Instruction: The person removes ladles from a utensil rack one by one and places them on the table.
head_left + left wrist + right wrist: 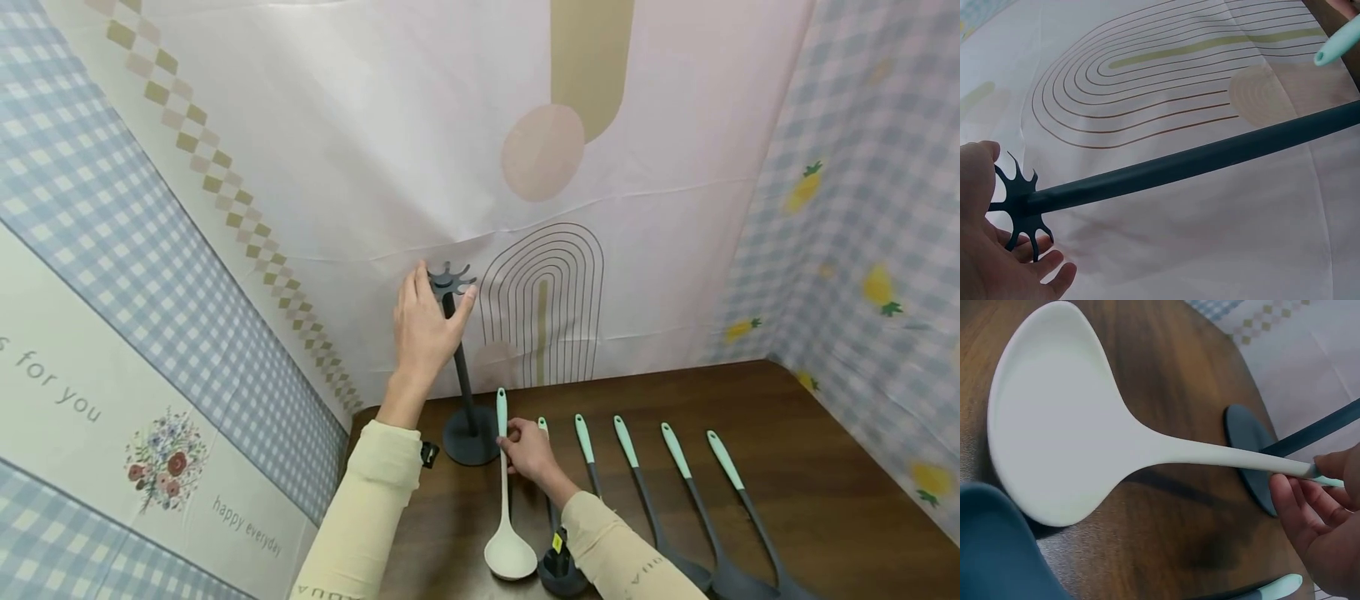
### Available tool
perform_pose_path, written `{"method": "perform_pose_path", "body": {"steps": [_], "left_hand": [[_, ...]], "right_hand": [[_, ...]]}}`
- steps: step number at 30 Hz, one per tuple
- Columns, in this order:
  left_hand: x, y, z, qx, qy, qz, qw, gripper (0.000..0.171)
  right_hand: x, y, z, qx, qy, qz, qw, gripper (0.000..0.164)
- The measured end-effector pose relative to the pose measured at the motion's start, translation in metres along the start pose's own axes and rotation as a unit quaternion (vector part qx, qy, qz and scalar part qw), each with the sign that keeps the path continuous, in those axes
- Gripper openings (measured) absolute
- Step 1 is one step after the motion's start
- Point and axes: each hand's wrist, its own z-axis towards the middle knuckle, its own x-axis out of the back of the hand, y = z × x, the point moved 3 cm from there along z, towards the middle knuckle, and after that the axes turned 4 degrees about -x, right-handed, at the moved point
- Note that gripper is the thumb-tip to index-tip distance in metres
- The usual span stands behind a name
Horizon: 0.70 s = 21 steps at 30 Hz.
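Observation:
At the back left of the table stands a dark utensil stand [463, 379] with a round base and a crown of hooks. My left hand [423, 329] holds the crown [1017, 203], thumb on one side and fingers on the other. A white soup ladle [510, 554] with a mint-green handle end is pinched by my right hand [527, 454] near the top of its shaft. The right wrist view shows the ladle's bowl [1054, 419] low over the table, and my right fingers [1297, 509] around the shaft beside the stand's base.
Right of the ladle, several dark utensils with mint handles [675, 450] lie in a row on the brown wooden table [832, 492]. A printed cloth [390, 192] hangs behind the stand, and checked cloths [187, 292] close both sides.

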Motion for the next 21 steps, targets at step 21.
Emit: {"method": "perform_pose_path", "body": {"steps": [21], "left_hand": [[0.003, -0.003, 0.000, -0.038, -0.001, 0.024, 0.9990, 0.096]], "right_hand": [[-0.014, 0.018, 0.004, -0.009, -0.027, -0.210, 0.977, 0.051]]}}
